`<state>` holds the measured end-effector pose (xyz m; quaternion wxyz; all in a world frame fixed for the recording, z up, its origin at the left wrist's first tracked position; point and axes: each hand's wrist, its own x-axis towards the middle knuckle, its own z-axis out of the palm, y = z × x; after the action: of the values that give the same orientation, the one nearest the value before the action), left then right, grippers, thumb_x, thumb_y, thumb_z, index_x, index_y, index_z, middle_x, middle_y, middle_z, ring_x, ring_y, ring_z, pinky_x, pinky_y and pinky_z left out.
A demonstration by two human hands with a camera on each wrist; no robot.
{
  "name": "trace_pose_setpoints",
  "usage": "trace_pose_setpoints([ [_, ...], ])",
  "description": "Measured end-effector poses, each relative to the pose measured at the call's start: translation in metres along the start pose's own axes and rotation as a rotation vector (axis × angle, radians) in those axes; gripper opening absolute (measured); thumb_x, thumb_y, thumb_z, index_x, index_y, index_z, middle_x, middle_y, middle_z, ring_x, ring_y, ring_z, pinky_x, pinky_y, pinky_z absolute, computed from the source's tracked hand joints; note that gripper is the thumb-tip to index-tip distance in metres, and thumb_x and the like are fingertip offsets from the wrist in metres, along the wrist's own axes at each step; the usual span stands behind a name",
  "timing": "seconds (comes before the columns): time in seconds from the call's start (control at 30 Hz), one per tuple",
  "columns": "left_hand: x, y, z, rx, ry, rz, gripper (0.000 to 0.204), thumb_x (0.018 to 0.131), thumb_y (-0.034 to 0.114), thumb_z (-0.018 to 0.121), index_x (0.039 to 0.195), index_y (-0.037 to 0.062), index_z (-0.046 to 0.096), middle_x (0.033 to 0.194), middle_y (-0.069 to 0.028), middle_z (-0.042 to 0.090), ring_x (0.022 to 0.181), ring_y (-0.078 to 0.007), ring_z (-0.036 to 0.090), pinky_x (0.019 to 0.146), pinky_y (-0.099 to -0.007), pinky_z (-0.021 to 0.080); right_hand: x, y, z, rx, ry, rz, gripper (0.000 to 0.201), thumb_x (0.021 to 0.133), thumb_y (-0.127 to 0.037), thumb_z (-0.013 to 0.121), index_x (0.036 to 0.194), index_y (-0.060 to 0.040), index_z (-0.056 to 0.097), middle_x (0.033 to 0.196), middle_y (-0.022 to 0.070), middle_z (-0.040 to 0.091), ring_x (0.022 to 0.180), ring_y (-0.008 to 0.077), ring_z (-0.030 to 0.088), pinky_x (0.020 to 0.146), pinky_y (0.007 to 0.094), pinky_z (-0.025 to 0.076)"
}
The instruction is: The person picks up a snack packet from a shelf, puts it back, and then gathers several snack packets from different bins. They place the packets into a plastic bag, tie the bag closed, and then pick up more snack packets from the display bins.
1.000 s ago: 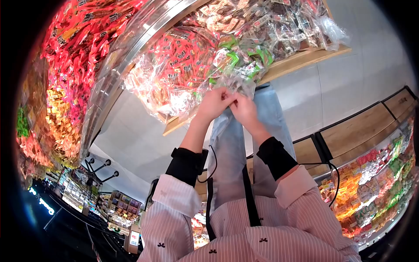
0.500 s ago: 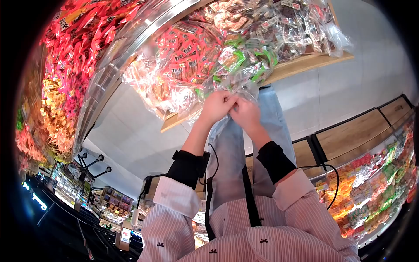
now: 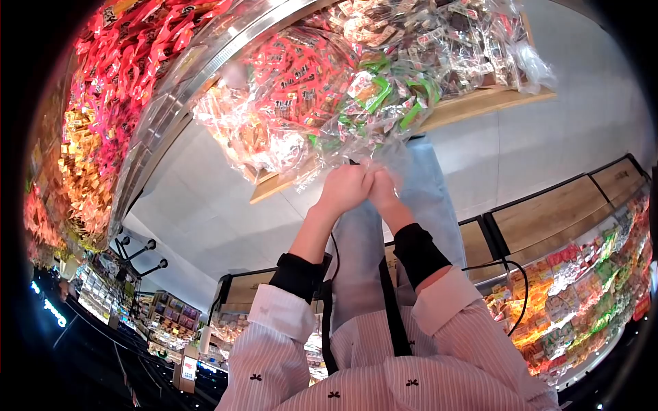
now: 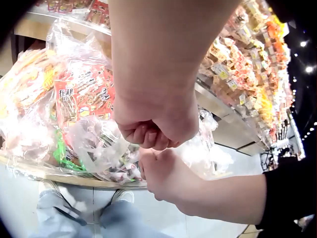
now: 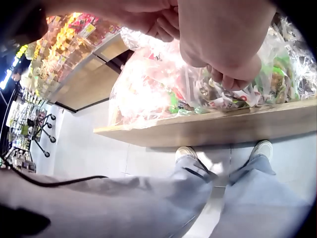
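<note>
The bag (image 3: 385,113) is clear over packets (image 3: 370,92) in green and white, next to red wrappers (image 3: 298,79) lettered in black, all above a pale tan board (image 3: 486,106) and a light grey floor (image 3: 569,109). The shirt (image 3: 363,363) is finely striped pink and white, dotted with small black bow motifs, its cuffs (image 3: 281,315) paler, the wristbands (image 3: 296,275) and straps (image 3: 392,322) plain black. Faded light blue jeans (image 3: 432,188) meet cream shoes (image 5: 263,148).
</note>
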<state>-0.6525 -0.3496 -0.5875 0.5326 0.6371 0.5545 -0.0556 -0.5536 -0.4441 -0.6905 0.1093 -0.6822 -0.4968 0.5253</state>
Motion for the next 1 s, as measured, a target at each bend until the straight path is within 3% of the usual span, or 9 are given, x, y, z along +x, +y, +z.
trace_pose_setpoints([
  [0.13,-0.006,-0.007,-0.003,-0.014,-0.049,-0.037,0.037,0.081,0.028,0.043,0.059,-0.0002,0.053,0.061,-0.0204,0.052,0.061,-0.0379,0.051,0.058,-0.0431,0.040,-0.005,-0.016,0.001,0.439,0.150,0.042,0.013,0.076,-0.014,0.049,0.084,-0.0051,0.056,0.075,0.0163,0.058,0.069,0.0331,0.054,0.060,0.0365,0.042],
  [0.2,-0.008,-0.008,-0.004,0.023,-0.113,-0.047,0.036,0.081,0.027,0.043,0.061,-0.0015,0.052,0.060,-0.0212,0.051,0.060,-0.0372,0.051,0.057,-0.0417,0.040,-0.006,-0.044,-0.022,-0.234,0.103,-0.093,0.010,0.069,-0.016,0.051,0.069,-0.0067,0.055,0.065,0.0111,0.055,0.065,0.0283,0.054,0.056,0.0350,0.042],
  [0.3,-0.013,-0.012,-0.001,-0.138,-0.072,-0.056,0.035,0.081,0.025,0.044,0.062,-0.0033,0.051,0.058,-0.0209,0.050,0.057,-0.0357,0.050,0.055,-0.0404,0.039,0.001,-0.055,-0.025,-0.287,-0.007,0.056,0.018,0.076,-0.025,0.047,0.078,-0.0078,0.053,0.076,0.0157,0.057,0.072,0.0339,0.054,0.060,0.0415,0.041],
  [0.53,-0.017,-0.010,0.001,-0.353,-0.037,0.003,0.033,0.080,0.022,0.047,0.062,-0.0051,0.049,0.052,-0.0172,0.046,0.047,-0.0258,0.045,0.050,-0.0356,0.036,0.001,-0.041,-0.022,-0.309,-0.044,-0.005,0.012,0.070,-0.019,0.051,0.069,-0.0094,0.057,0.074,0.0110,0.058,0.070,0.0299,0.056,0.058,0.0400,0.043],
  [0.6,-0.014,-0.010,-0.006,-0.365,-0.097,-0.248,0.033,0.076,0.027,0.049,0.063,-0.0037,0.051,0.059,-0.0190,0.051,0.054,-0.0321,0.051,0.054,-0.0366,0.040,0.010,-0.042,-0.018,-0.341,-0.140,0.190,0.012,0.070,-0.018,0.050,0.071,-0.0112,0.060,0.073,0.0116,0.059,0.071,0.0295,0.057,0.059,0.0402,0.044],
  [0.63,-0.013,-0.006,-0.014,-0.359,-0.095,-0.253,0.033,0.076,0.027,0.049,0.063,-0.0037,0.051,0.059,-0.0190,0.051,0.054,-0.0321,0.051,0.054,-0.0366,0.040,0.011,-0.054,-0.026,-0.334,-0.143,0.186,0.012,0.070,-0.018,0.050,0.071,-0.0112,0.060,0.073,0.0116,0.059,0.071,0.0295,0.057,0.059,0.0402,0.044],
  [0.8,0.005,-0.017,-0.025,-0.271,0.106,-0.207,0.031,0.075,0.031,0.054,0.067,0.0006,0.056,0.056,-0.0120,0.053,0.051,-0.0191,0.052,0.051,-0.0300,0.040,-0.004,-0.057,-0.051,-0.249,0.133,0.056,0.017,0.071,-0.020,0.048,0.075,-0.0116,0.062,0.067,0.0130,0.059,0.065,0.0313,0.057,0.058,0.0412,0.045],
  [0.83,0.009,-0.025,-0.022,-0.293,0.098,-0.205,0.030,0.074,0.033,0.058,0.076,0.0029,0.059,0.057,-0.0074,0.055,0.052,-0.0130,0.051,0.049,-0.0268,0.040,-0.006,-0.057,-0.055,-0.249,0.135,0.056,0.017,0.071,-0.020,0.048,0.075,-0.0116,0.062,0.067,0.0130,0.059,0.065,0.0313,0.057,0.058,0.0412,0.045],
  [1.0,0.014,-0.030,-0.009,-0.632,-0.059,-0.390,0.030,0.074,0.031,0.061,0.079,0.0021,0.061,0.062,-0.0018,0.057,0.056,-0.0073,0.051,0.050,-0.0216,0.038,-0.006,-0.055,-0.062,-0.281,0.130,0.130,0.019,0.072,-0.024,0.048,0.072,-0.0078,0.058,0.064,0.0131,0.058,0.061,0.0322,0.056,0.056,0.0426,0.044],
])
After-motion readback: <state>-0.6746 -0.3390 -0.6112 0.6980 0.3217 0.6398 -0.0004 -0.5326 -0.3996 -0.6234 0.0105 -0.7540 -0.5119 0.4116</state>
